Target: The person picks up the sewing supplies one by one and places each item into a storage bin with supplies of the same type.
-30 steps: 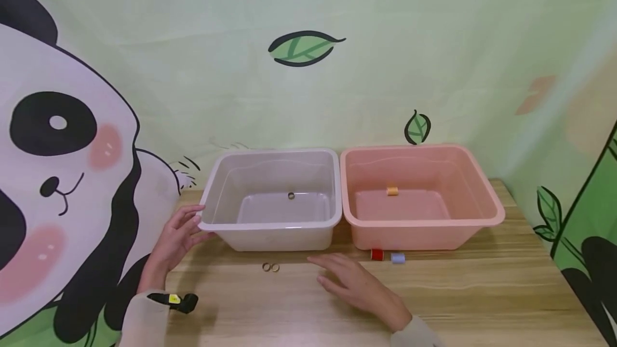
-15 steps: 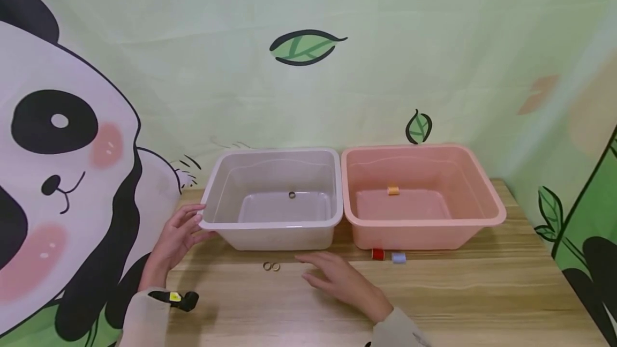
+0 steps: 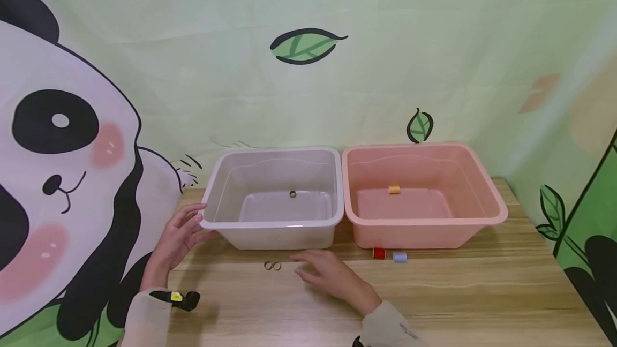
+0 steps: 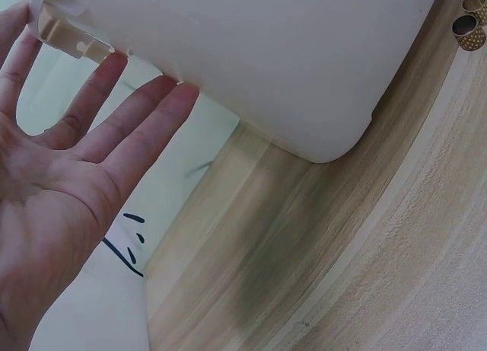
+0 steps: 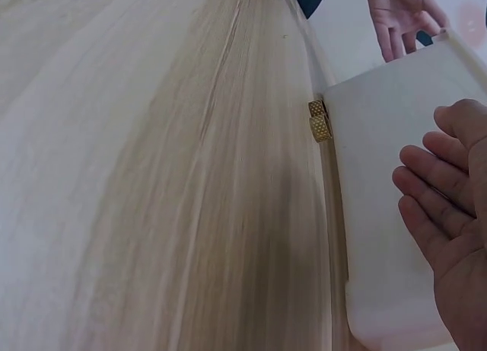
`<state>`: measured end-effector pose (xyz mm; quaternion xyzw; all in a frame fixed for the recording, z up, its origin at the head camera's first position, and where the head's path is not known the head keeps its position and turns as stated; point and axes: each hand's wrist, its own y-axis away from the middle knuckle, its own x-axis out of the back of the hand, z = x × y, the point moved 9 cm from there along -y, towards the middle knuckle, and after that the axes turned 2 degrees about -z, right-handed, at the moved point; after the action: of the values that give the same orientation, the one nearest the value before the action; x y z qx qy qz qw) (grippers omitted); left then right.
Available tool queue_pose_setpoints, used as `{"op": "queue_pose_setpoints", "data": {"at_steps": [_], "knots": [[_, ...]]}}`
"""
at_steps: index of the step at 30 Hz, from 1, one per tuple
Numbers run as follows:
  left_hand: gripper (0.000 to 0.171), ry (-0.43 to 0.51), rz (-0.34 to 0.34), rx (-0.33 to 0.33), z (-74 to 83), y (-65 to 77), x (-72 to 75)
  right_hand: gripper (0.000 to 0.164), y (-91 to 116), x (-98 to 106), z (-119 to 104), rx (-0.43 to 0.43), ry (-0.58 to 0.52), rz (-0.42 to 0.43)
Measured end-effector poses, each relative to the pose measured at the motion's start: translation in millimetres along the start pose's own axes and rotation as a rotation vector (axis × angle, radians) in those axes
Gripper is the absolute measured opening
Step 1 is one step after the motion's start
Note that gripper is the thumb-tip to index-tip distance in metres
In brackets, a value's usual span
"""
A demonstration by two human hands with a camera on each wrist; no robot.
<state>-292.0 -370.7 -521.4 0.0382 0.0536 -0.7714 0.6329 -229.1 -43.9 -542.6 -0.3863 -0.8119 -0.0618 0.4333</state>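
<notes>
Seems to be at the reaching step, just before a grasp. Has the right hand (image 3: 332, 277) near the pair of gold-coloured rings (image 5: 319, 126), lying side by side on the wooden table (image 3: 289, 317) in front of the grey tub (image 3: 284, 237). Calls next, probably, for a little more reach to the left, then for a fine pinch of one ring between thumb and forefinger, without pushing away the other.

Holds the right hand low and pointing to the left, fingers close together and gently bent, thumb apart from them, nothing between. Cannot tell about its contact with the table. Rests the left hand (image 3: 176, 240) at the near left corner of the grey tub, fingers a little spread and nearly straight, tips touching the tub, perhaps for steadying it.

Shows one more ring (image 3: 292, 196) inside the grey tub, and an orange spool (image 3: 394, 189) inside the pink tub (image 3: 409, 235). Shows also a red spool (image 3: 379, 253) and a pale blue spool (image 3: 399, 257) on the table, just in front of the pink tub.
</notes>
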Motion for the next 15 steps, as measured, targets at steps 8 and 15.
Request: {"op": "queue_pose_setpoints", "data": {"at_steps": [8, 15], "knots": [[0.029, 0.003, -0.005, 0.002, 0.0, -0.4, -0.9, 0.033, -6, -4, 4, -0.012, -0.017, 0.012], [0.029, 0.011, -0.007, 0.005, -0.2, 0.4, -1.0, 0.033, -12, -12, 8, -0.045, -0.041, -0.010]]}}
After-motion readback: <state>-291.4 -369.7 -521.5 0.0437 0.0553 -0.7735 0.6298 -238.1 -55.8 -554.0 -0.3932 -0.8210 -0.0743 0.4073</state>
